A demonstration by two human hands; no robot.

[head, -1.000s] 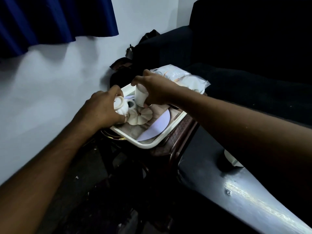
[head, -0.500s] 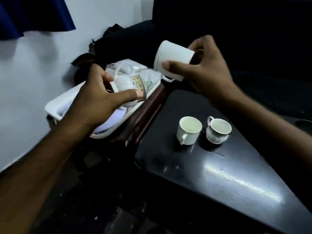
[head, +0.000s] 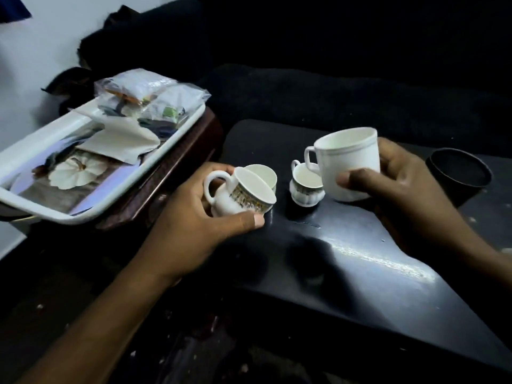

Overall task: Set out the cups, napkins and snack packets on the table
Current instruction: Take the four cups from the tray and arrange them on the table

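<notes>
Head view shows you a glossy black table (head: pixel 346 259) in a dim room, a dark sofa (head: pixel 346 92) behind it and a white tray (head: pixel 133 187) on a brown stand to its left; the napkin (head: pixel 122 142) and snack packets (head: pixel 149 98) in the tray are blurred. Your left hand (head: pixel 191 225) grips a patterned cup (head: pixel 238 194), tilted, hiding most of a plain cup (head: pixel 263 174) behind it; your right hand (head: pixel 399 187) holds a white mug (head: pixel 349 162) just beside a ribbed cup (head: pixel 306 187) standing on the table.

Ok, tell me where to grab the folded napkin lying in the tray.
Probably pinch the napkin's raised right edge, fingers coming from above on the table side. That corner curls up off the tray, while the snack packets crowd its far end.
</notes>
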